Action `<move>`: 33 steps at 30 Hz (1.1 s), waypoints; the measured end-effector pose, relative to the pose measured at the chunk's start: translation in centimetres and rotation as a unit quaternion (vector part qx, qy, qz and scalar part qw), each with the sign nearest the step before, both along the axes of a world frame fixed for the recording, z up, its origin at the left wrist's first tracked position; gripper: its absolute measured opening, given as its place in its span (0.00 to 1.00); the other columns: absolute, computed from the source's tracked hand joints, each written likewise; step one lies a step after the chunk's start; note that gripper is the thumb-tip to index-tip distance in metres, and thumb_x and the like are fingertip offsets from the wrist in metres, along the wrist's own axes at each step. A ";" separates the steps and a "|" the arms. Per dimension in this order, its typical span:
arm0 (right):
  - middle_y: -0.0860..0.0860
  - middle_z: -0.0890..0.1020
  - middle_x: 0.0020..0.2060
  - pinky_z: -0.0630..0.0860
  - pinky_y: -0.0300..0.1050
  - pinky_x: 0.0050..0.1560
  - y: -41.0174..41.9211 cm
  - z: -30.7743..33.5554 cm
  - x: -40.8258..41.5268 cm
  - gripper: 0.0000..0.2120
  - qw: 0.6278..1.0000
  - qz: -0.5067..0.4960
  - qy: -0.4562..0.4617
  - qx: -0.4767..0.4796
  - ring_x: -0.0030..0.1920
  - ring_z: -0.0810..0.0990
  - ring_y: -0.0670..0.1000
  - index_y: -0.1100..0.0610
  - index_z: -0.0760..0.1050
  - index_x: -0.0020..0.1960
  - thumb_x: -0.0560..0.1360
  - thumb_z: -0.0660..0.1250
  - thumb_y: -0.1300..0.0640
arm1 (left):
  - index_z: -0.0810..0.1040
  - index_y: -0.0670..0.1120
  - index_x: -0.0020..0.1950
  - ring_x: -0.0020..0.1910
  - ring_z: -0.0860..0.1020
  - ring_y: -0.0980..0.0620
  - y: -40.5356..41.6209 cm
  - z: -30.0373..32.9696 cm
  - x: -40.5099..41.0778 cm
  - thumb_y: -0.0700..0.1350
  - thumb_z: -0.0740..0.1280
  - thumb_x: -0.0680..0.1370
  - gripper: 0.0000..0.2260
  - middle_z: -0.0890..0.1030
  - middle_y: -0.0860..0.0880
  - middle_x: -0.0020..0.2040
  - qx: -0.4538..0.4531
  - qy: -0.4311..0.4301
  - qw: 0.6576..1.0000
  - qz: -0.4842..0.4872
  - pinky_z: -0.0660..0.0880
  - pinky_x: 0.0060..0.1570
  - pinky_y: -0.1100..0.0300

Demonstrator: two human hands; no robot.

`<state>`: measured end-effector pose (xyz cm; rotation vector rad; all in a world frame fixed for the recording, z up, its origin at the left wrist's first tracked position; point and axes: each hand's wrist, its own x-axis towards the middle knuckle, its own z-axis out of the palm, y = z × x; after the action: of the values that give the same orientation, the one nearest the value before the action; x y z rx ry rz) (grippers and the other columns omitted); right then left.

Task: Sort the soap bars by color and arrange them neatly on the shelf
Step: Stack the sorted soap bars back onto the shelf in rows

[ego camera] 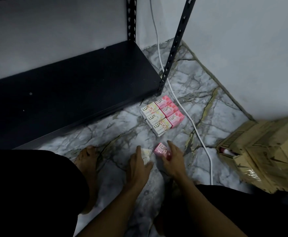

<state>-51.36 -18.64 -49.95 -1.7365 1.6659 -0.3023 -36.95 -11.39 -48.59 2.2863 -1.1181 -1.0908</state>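
Observation:
On the marble floor beside the shelf, boxed soap bars lie in two rows: white ones (154,118) on the left, pink ones (169,111) on the right. Nearer to me, my left hand (138,165) is closed over a white soap box (146,155), which it partly hides. My right hand (173,159) grips a pink soap box (160,149) just beside it, low over the floor. The dark metal shelf (68,88) stands at the left with a bare bottom board.
A white cable (189,117) runs along the floor right of the soaps. A cardboard box (266,151) sits at the right. My bare foot (86,158) rests near the shelf's front edge. White walls close the corner behind.

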 end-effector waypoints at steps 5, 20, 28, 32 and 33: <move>0.58 0.75 0.67 0.74 0.54 0.63 0.6 -2.2 -0.4 0.26 0.990 0.117 0.057 -0.049 0.66 0.73 0.60 0.47 0.66 0.76 0.78 0.60 0.48 | 0.63 0.59 0.72 0.63 0.76 0.46 -1.3 -0.7 -0.9 0.54 0.69 0.77 0.25 0.74 0.49 0.67 -0.006 -0.076 0.995 -0.060 0.76 0.59 0.49; 0.57 0.72 0.69 0.70 0.47 0.62 -1.2 -2.3 0.0 0.30 0.978 0.185 0.096 -0.032 0.65 0.71 0.57 0.48 0.58 0.79 0.80 0.64 0.53 | 0.71 0.53 0.71 0.57 0.79 0.47 -3.2 -1.0 2.3 0.43 0.77 0.69 0.31 0.80 0.45 0.61 0.032 -0.023 0.999 -0.022 0.78 0.55 0.58; 0.51 0.84 0.54 0.75 0.28 0.48 -0.9 5.0 5.9 0.35 0.987 0.124 -0.099 0.010 0.47 0.83 0.46 0.50 0.68 0.75 0.72 0.76 0.58 | 0.81 0.45 0.62 0.48 0.79 0.53 -1.6 5.9 9.6 0.39 0.81 0.65 0.25 0.83 0.46 0.56 -0.010 0.103 0.975 0.196 0.75 0.49 0.62; 0.42 0.83 0.49 0.77 0.29 0.50 -2.3 13.9 10.6 0.32 0.971 0.104 -0.213 -0.029 0.46 0.83 0.41 0.53 0.74 0.70 0.69 0.79 0.62 | 0.82 0.48 0.62 0.42 0.84 0.54 -1.9 13.6 13.5 0.38 0.82 0.63 0.28 0.85 0.49 0.49 -0.123 0.207 0.926 0.290 0.81 0.40 0.63; 0.42 0.83 0.49 0.75 0.27 0.49 -2.6 16.6 11.9 0.30 0.964 0.105 -0.239 -0.048 0.48 0.82 0.39 0.54 0.75 0.69 0.68 0.79 0.62 | 0.82 0.47 0.62 0.42 0.84 0.53 -1.9 16.2 14.3 0.37 0.82 0.63 0.28 0.86 0.49 0.49 -0.157 0.234 0.915 0.290 0.81 0.41 0.62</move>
<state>-39.45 -21.24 -33.31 -1.7215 1.1280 -0.6532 -22.69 -13.31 -32.43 1.7829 -0.3498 -1.0329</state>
